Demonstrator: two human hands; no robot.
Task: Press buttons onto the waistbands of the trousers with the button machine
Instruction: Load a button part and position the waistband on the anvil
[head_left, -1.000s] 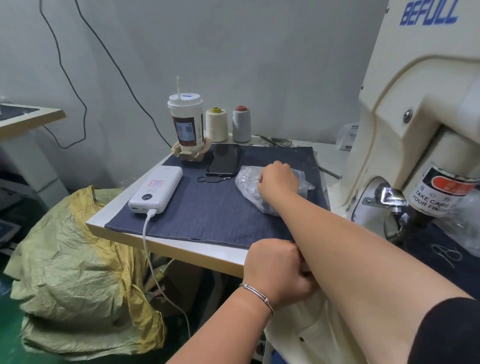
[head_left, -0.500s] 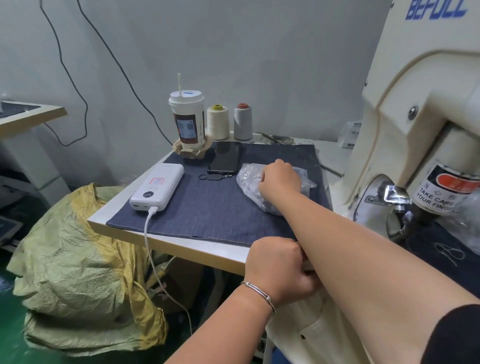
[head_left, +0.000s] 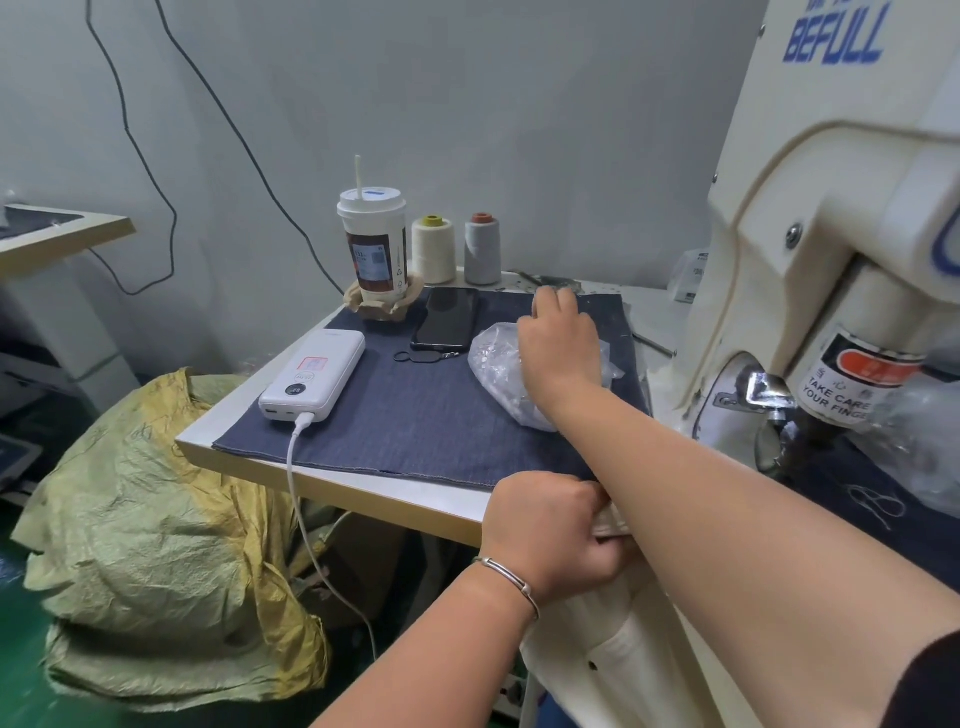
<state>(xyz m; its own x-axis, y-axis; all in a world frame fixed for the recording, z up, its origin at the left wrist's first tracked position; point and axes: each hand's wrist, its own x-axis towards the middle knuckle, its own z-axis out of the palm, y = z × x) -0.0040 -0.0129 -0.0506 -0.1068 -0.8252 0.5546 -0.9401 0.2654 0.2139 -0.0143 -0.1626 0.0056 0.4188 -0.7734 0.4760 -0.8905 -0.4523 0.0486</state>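
Grey plaster wall backs a small side table (head_left: 332, 486) whose top is covered by a dark blue denim cloth (head_left: 415, 415); two black cables hang down the wall at eleven o'clock. Along the table's far edge stand a takeaway cup (head_left: 373, 244) with a straw, set in a cardboard holder, then a cream thread cone (head_left: 434, 249) and a grey thread cone (head_left: 482, 248) just beside it; a black phone (head_left: 448, 318) lies flat in front of the cones, and a white power bank (head_left: 314, 379) with a white cable plugged in lies at the cloth's nine o'clock side. A clear plastic bag of buttons (head_left: 498, 371) rests on the cloth at about one o'clock from the frame's centre; the right hand (head_left: 561, 343) reaches over it, back upward, fingers bent down toward the bag and the cloth's far edge; whether they pinch anything I cannot tell. The left hand (head_left: 550, 535), a silver bracelet on its wrist, is curled into a grip on the waistband of the cream trousers (head_left: 613, 660) at the table's near edge, at five o'clock; the rest of the trousers hangs down below it. The cream button machine (head_left: 831, 218) fills the three o'clock side, its press head above a dark cloth; a yellow-green woven sack (head_left: 150, 545) sits on the floor at eight o'clock.
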